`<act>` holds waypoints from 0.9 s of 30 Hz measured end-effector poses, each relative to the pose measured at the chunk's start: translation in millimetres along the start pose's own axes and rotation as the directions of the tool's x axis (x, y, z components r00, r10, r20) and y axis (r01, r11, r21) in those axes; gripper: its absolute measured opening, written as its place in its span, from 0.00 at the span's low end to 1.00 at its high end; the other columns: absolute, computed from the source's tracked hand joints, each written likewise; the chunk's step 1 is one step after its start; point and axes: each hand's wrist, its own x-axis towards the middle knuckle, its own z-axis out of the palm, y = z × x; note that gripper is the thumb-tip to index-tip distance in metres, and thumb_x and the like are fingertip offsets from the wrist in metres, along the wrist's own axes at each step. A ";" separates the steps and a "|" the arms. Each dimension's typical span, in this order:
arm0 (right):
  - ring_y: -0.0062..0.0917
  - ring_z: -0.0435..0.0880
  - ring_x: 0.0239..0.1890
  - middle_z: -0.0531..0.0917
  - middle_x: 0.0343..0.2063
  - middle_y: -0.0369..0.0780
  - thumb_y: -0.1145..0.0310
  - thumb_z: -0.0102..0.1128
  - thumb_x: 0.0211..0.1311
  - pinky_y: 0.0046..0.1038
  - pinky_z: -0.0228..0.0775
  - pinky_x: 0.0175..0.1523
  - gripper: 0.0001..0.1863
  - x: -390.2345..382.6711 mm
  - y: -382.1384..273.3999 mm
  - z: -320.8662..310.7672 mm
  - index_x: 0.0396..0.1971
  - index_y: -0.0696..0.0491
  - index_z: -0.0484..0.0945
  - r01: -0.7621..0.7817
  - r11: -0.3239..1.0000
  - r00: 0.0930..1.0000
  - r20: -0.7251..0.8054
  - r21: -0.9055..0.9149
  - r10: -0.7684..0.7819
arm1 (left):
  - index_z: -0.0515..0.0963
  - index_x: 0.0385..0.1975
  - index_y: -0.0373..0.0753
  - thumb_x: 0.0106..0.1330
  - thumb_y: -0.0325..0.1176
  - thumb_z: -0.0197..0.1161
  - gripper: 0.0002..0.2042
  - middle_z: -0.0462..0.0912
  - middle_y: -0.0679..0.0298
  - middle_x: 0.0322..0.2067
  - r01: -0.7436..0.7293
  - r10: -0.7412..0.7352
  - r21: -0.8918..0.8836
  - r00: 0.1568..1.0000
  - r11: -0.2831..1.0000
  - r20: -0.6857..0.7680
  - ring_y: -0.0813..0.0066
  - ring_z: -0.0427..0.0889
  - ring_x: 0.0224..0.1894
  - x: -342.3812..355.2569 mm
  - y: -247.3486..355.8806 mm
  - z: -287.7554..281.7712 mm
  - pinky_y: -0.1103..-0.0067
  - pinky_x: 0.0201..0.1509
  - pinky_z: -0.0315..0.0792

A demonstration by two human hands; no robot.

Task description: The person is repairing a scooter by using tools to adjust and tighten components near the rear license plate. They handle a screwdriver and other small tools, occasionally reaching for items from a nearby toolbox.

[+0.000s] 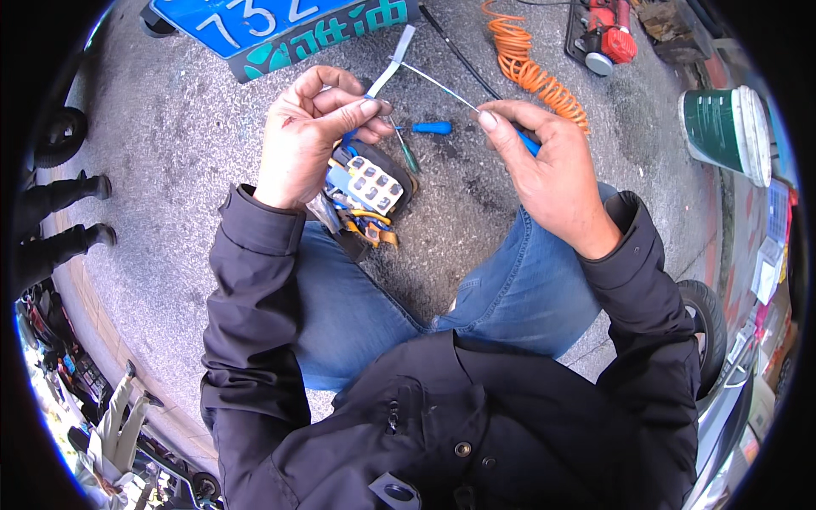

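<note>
- Nearest the left, left hand (pixel 310 132) pinching a pale strip (pixel 401 49) between thumb and forefinger, up above the ground (pixel 463 225); probably best gripped low, as here, to leave the upper part free and uncreased.
- Just below that hand, down on the ground, white block (pixel 374 183) with dark square openings, amid yellow and blue wires (pixel 374 228); wise to work well above it, so as not to snag anything.
- Beside the block, blue-handled screwdriver (pixel 432 128) and green-handled screwdriver (pixel 408 156); seemingly best left lying, with both hands busy.
- Between the hands, thin pale wire (pixel 438 85), meeting the strip partway along; better drawn straight without tugging, for fear of slipping loose.
- Farther right, right hand (pixel 552 170) pinching the wire's other end with thumb and forefinger; advisable to brace the wrist and move in small amounts.
- Cut off at the top edge, blue plate (pixel 246 21).
- Hidden by the left fingers, lower end of the strip; partly behind the left wrist, near side of the block.
- Too fine to make out, meeting point of strip and wire: stuck, wrapped or merely touching, impossible to tell. Perhaps a slim rod rather than wire.
- Mostly covered by the right palm, blue piece (pixel 529 143); cannot tell its kind.
</note>
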 end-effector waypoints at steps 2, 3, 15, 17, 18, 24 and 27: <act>0.39 0.88 0.34 0.87 0.32 0.49 0.63 0.63 0.71 0.33 0.77 0.41 0.14 0.1 2.6 2.4 0.40 0.60 0.85 0.046 0.999 0.999 0.008 -0.023 -0.046 | 0.74 0.47 0.32 0.71 0.18 0.60 0.08 0.88 0.52 0.39 0.055 -0.053 0.041 0.998 0.998 -0.032 0.67 0.89 0.39 -1.0 -1.5 1.7 0.76 0.44 0.82; 0.41 0.88 0.35 0.87 0.32 0.49 0.62 0.63 0.71 0.33 0.77 0.41 0.14 0.4 3.7 3.1 0.41 0.59 0.85 0.072 0.997 0.997 0.012 -0.032 -0.071 | 0.74 0.48 0.32 0.71 0.19 0.60 0.09 0.88 0.53 0.39 0.072 -0.070 0.062 0.997 0.995 -0.037 0.68 0.89 0.39 -0.8 -4.0 -0.4 0.76 0.44 0.82; 0.41 0.86 0.35 0.86 0.33 0.50 0.61 0.63 0.69 0.36 0.75 0.41 0.15 12.8 7.9 14.8 0.42 0.59 0.85 0.159 0.945 0.956 0.284 -0.286 -0.075 | 0.71 0.65 0.36 0.65 0.34 0.74 0.29 0.81 0.53 0.58 0.244 -0.285 0.601 0.958 0.761 -0.027 0.71 0.86 0.43 -22.3 4.5 -89.6 0.73 0.48 0.82; 0.46 0.85 0.35 0.85 0.32 0.51 0.60 0.63 0.69 0.40 0.75 0.41 0.15 16.1 10.5 15.1 0.41 0.58 0.86 0.156 0.914 0.938 0.346 -0.376 -0.017 | 0.76 0.59 0.34 0.66 0.33 0.73 0.23 0.84 0.53 0.53 0.363 -0.327 0.678 0.926 0.639 -0.188 0.72 0.87 0.39 0.3 -11.0 -115.5 0.74 0.40 0.84; 0.48 0.85 0.36 0.85 0.31 0.52 0.60 0.62 0.68 0.43 0.75 0.41 0.16 18.0 13.2 13.6 0.40 0.58 0.86 0.152 0.892 0.929 0.369 -0.425 0.017 | 0.77 0.56 0.33 0.66 0.33 0.73 0.21 0.85 0.53 0.48 0.286 -0.240 0.779 0.954 0.558 -0.179 0.74 0.87 0.35 15.5 -31.4 -128.7 0.75 0.35 0.82; 0.52 0.84 0.37 0.84 0.29 0.54 0.60 0.61 0.68 0.50 0.74 0.43 0.16 47.0 23.5 18.0 0.35 0.60 0.85 0.261 0.749 0.901 0.432 -0.609 0.038 | 0.75 0.58 0.34 0.57 0.39 0.77 0.30 0.78 0.46 0.56 0.027 0.094 0.998 0.995 0.055 -0.032 0.47 0.81 0.56 57.5 -106.8 -125.0 0.61 0.59 0.76; 0.53 0.85 0.38 0.84 0.29 0.56 0.59 0.61 0.69 0.50 0.75 0.45 0.18 70.1 30.4 35.0 0.33 0.62 0.84 0.244 0.724 0.893 0.441 -0.645 0.092 | 0.77 0.54 0.33 0.56 0.39 0.78 0.28 0.81 0.45 0.52 -0.010 0.086 0.997 0.996 0.080 0.003 0.45 0.82 0.55 73.4 -120.6 -131.4 0.61 0.57 0.77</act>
